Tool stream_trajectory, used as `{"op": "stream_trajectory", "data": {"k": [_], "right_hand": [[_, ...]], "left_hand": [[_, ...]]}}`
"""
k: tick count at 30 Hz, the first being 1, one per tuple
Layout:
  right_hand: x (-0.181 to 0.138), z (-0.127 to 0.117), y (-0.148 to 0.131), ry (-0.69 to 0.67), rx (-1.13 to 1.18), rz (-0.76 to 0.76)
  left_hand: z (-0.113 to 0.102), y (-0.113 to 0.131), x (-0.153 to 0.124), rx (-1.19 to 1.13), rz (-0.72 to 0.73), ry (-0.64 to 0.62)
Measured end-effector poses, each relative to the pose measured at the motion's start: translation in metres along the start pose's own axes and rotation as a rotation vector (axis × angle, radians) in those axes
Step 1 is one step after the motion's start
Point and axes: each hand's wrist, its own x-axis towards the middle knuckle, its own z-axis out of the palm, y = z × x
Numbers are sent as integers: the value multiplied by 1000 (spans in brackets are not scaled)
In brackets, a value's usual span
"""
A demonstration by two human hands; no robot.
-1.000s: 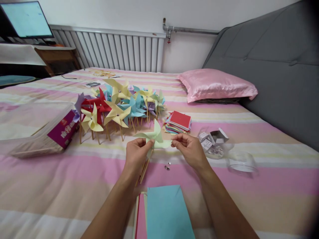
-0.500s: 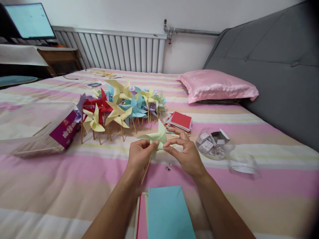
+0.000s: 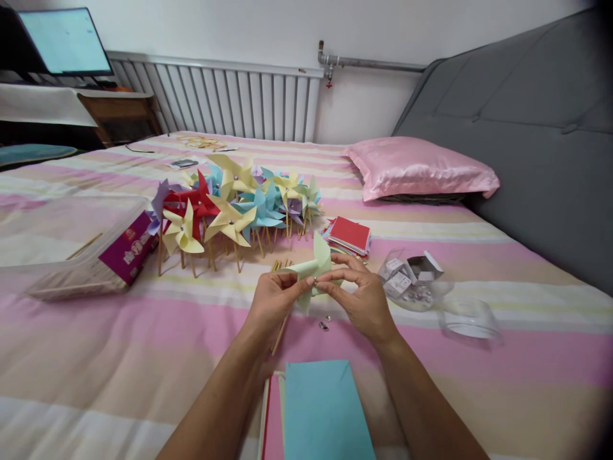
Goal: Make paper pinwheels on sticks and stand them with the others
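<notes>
Both hands meet over a striped bed (image 3: 96, 358) around a pale green paper pinwheel (image 3: 316, 263). My left hand (image 3: 272, 300) pinches the pinwheel near its centre and also grips a thin wooden stick (image 3: 279, 333) that slants down toward me. My right hand (image 3: 366, 300) pinches the pinwheel's centre from the right, thumb and forefinger pressed together. Two small metal pins (image 3: 325, 322) lie on the sheet just below the hands.
A cluster of finished coloured pinwheels (image 3: 230, 204) stands behind the hands. A stack of square papers (image 3: 349, 235) lies right of it, then a clear tub of small parts (image 3: 412, 281) with its lid (image 3: 467, 316). A box of sticks (image 3: 96, 255) lies left. Blue and pink sheets (image 3: 320, 409) lie near me. Pink pillow (image 3: 421, 167).
My right hand has slid left from the pinwheel's blade tip to its centre, meeting my left hand. The pinwheel has shifted slightly right and down in view.
</notes>
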Motion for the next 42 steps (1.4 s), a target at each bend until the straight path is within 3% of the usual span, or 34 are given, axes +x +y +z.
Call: {"op": "stream_trajectory", "data": {"k": [13,23,34,42], "right_hand": [[0,2,-2,-13,58,17],[0,1,-3,-29,86,50],[1,0,-3,-50,100,103],[-1,5,-3,-34,133,121]], "left_hand": [[-1,0,1,54,25,-1],[-1,-3,3,240,85,52],[-2,-6,4,235,104,33],[-5,-12,6,359,221,49]]}}
